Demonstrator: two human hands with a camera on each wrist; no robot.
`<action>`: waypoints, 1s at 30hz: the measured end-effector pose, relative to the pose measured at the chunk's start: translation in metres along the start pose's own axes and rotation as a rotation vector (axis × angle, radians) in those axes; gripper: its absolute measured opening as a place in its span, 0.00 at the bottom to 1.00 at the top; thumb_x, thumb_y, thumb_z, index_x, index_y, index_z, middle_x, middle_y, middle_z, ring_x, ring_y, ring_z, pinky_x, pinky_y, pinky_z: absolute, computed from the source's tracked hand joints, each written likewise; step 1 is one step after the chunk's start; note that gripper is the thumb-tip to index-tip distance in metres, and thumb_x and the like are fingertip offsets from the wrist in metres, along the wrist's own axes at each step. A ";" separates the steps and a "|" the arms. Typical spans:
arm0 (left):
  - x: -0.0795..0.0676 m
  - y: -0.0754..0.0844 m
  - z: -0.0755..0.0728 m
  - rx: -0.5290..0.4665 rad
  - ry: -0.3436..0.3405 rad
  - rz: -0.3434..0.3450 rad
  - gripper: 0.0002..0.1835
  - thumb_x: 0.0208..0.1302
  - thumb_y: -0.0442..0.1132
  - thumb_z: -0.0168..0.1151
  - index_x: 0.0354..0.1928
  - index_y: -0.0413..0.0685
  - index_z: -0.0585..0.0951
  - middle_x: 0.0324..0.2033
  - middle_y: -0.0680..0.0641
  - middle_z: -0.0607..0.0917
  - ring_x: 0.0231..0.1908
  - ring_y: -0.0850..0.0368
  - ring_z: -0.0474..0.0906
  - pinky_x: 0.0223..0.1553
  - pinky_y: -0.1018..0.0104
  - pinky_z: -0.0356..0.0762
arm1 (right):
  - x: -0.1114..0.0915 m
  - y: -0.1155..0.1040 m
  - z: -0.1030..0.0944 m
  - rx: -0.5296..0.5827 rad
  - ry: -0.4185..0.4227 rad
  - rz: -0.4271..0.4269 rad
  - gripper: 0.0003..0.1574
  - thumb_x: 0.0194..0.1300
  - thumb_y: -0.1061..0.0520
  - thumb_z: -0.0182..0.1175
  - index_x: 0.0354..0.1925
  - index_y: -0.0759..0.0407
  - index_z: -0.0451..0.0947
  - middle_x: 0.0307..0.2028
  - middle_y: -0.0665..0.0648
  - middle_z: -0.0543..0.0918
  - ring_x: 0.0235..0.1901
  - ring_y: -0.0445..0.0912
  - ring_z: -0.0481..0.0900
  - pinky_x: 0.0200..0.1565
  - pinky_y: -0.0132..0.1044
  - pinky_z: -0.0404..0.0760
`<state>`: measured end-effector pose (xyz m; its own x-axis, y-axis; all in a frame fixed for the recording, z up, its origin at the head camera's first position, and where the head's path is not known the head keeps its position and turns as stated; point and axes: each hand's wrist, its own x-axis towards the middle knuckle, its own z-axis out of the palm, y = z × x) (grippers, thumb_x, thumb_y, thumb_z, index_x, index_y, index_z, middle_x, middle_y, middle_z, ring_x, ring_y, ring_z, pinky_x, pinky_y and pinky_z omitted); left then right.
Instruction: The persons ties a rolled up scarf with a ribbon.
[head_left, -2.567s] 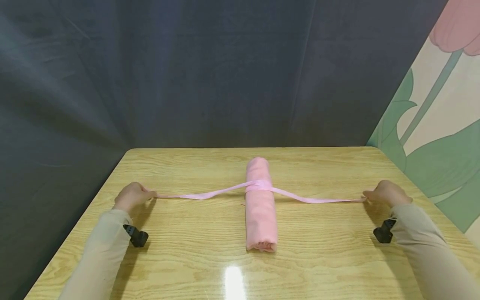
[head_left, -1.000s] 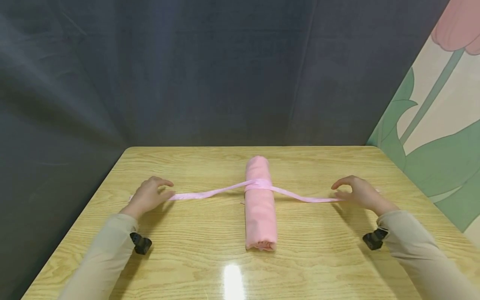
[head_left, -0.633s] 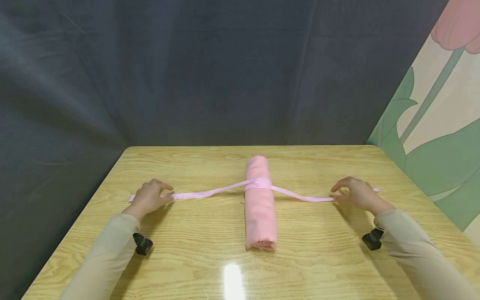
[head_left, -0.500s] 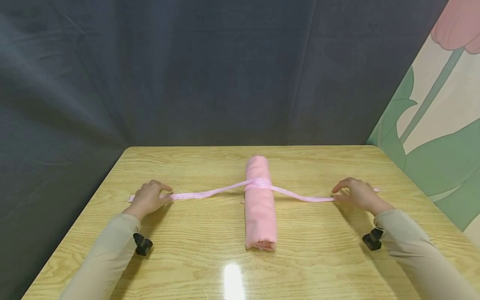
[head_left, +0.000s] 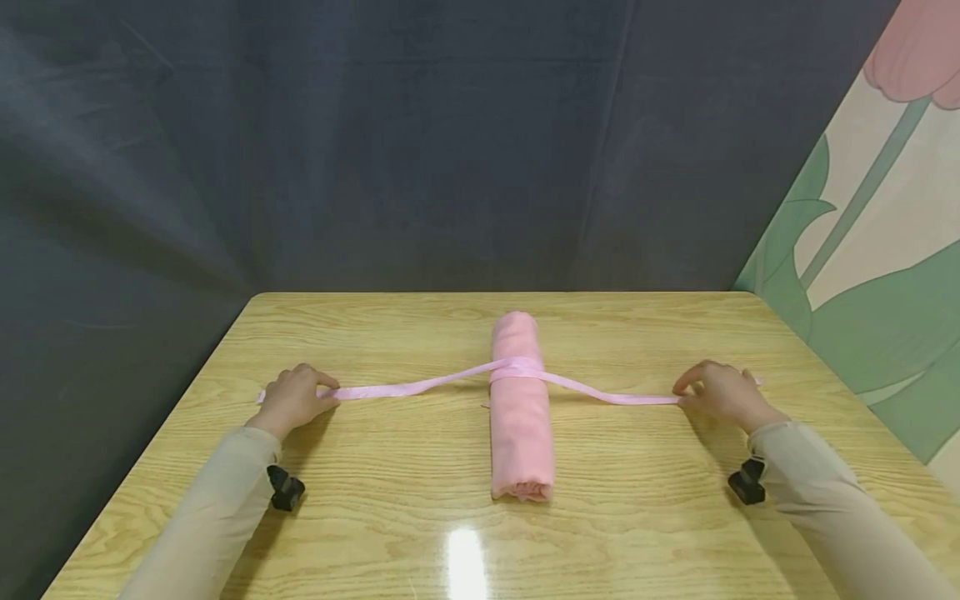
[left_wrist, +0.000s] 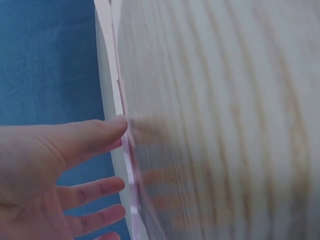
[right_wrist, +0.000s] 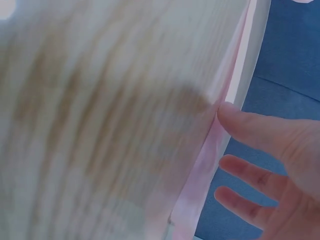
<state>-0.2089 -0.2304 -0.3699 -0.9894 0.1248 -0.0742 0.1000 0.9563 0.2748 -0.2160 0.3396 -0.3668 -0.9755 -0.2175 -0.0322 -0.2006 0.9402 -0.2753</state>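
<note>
A pink cloth (head_left: 521, 437) rolled into a cylinder lies lengthwise at the middle of the table. Around its upper half passes a light pink ribbon (head_left: 401, 390), crossed on top, its two tails stretching left and right. My left hand (head_left: 295, 397) pinches the left tail between thumb and index finger; the ribbon's end shows past the hand. On the other side, my right hand (head_left: 726, 396) pinches the right tail, whose tip peeks out beyond the knuckles. In the left wrist view the thumb (left_wrist: 112, 128) meets the ribbon while the other fingers stay spread.
The wood-grain table (head_left: 390, 517) has a bright glare spot near its front. A dark curtain (head_left: 435, 150) hangs behind and at the left. A wall painted with a tulip (head_left: 900, 150) rises along the right side.
Both hands had let go of the tail ends and moved inward along the ribbon with thumb and index apart. Now their fingers have closed on the tails. The rolled cloth stays put.
</note>
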 end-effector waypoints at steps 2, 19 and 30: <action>0.000 0.000 0.000 0.001 -0.003 -0.010 0.15 0.58 0.41 0.64 0.46 0.43 0.83 0.49 0.30 0.78 0.47 0.28 0.72 0.41 0.35 0.71 | 0.000 0.001 0.001 -0.007 0.001 0.009 0.09 0.52 0.59 0.67 0.35 0.58 0.84 0.44 0.70 0.81 0.43 0.70 0.77 0.47 0.81 0.49; -0.002 -0.001 0.001 0.011 0.058 -0.066 0.10 0.55 0.39 0.66 0.39 0.43 0.85 0.47 0.33 0.80 0.43 0.34 0.76 0.41 0.40 0.71 | -0.003 0.010 -0.002 -0.050 -0.007 0.062 0.03 0.50 0.58 0.68 0.28 0.55 0.84 0.38 0.67 0.84 0.41 0.68 0.78 0.48 0.81 0.47; -0.002 -0.001 0.003 0.000 0.064 -0.062 0.04 0.56 0.38 0.66 0.29 0.46 0.84 0.41 0.36 0.82 0.36 0.41 0.76 0.38 0.44 0.70 | -0.002 0.010 -0.002 -0.043 -0.019 0.080 0.03 0.51 0.58 0.67 0.24 0.55 0.82 0.29 0.61 0.85 0.34 0.61 0.80 0.49 0.81 0.47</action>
<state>-0.2072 -0.2306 -0.3724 -0.9984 0.0477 -0.0295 0.0379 0.9616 0.2718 -0.2161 0.3497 -0.3674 -0.9868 -0.1457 -0.0708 -0.1260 0.9652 -0.2293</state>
